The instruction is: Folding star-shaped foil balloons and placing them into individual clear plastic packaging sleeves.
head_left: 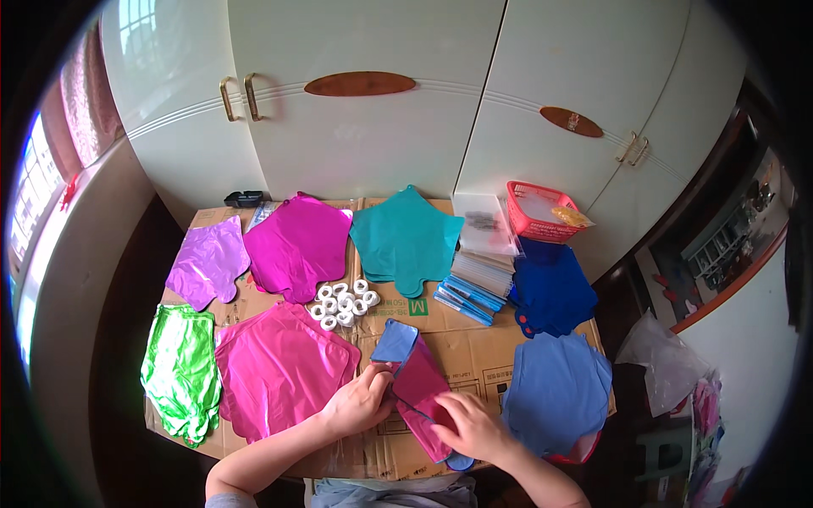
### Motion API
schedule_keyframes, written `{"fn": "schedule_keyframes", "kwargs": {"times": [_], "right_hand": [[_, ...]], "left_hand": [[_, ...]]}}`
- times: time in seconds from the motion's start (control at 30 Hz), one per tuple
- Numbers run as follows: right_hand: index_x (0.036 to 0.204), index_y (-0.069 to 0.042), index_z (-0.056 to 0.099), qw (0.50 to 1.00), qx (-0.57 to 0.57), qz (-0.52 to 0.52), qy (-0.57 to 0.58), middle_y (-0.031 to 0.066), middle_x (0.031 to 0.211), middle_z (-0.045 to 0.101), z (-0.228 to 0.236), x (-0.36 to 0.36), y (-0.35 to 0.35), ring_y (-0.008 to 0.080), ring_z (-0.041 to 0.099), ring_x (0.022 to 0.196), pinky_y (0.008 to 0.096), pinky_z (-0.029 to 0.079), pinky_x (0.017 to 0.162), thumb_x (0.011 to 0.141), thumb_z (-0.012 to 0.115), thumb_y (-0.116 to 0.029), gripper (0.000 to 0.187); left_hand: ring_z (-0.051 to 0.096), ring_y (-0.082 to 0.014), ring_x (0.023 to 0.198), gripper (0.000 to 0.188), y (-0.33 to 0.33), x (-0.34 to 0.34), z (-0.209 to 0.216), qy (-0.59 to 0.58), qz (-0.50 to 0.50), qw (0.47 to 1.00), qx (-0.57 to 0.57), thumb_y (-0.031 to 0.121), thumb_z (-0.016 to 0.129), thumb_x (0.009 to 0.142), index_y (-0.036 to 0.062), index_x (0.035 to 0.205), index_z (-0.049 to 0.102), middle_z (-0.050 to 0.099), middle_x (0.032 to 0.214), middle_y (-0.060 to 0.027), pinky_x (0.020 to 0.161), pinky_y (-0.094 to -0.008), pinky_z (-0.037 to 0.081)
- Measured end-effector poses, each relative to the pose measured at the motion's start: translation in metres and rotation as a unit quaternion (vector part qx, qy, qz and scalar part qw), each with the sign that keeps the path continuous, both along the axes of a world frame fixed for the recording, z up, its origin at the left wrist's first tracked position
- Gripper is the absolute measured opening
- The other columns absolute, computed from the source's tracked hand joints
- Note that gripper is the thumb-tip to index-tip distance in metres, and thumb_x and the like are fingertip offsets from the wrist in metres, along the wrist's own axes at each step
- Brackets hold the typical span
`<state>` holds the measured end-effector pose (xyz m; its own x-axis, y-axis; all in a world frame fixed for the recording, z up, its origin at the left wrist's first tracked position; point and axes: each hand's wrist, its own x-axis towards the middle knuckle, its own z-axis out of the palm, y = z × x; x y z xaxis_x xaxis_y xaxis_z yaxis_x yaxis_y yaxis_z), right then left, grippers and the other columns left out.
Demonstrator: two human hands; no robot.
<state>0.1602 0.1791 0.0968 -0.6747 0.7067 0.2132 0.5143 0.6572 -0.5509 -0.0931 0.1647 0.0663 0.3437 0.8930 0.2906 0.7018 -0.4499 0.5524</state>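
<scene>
My left hand (360,400) grips the left edge of a folded bundle of flat foil balloons (417,383), dark pink on top with light blue showing at its far end and underside. My right hand (468,425) presses on the near end of the same bundle. The bundle lies on the cardboard-covered table (449,334), near its front edge. A stack of pink foil balloons (284,366) lies just left of my left hand. A stack of light blue foil balloons (555,391) lies just right of my right hand.
Further stacks of foil balloons: green (180,371), lilac (207,262), magenta (298,244), teal (406,239), dark blue (550,289). Several small white tape rolls (343,303), blue sticks (466,298), clear bags (484,229), a red basket (539,210). White cupboard doors (364,127) behind.
</scene>
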Motion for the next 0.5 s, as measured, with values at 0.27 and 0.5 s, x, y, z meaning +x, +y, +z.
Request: {"fn": "schedule_keyframes", "kwargs": {"times": [0.27,0.5], "right_hand": [[0.125,0.0,0.055,0.981,0.163,-0.027,-0.098,0.0198,0.135,0.049,-0.035,-0.041,0.009,0.0352,0.043,0.129,0.0446,0.036,0.108,0.084,0.06,-0.018,0.045],[0.125,-0.002,0.056,0.98,0.166,-0.012,-0.106,0.0208,0.136,0.048,-0.037,-0.031,0.01,0.0349,0.041,0.131,0.0463,0.036,0.107,0.083,0.059,-0.017,0.044]], "left_hand": [[0.062,-0.0328,0.093,0.041,0.01,-0.005,0.002,0.011,0.0,1.0,-0.026,0.018,0.07,0.078,0.0003,0.109,0.05,0.052,0.118,-0.0158,0.077,-0.0385,0.054],[0.062,-0.0308,0.098,0.032,0.021,-0.003,-0.001,0.009,-0.026,1.0,0.013,0.018,0.068,0.08,0.0002,0.105,0.059,0.053,0.117,-0.0149,0.081,-0.0372,0.054]]}}
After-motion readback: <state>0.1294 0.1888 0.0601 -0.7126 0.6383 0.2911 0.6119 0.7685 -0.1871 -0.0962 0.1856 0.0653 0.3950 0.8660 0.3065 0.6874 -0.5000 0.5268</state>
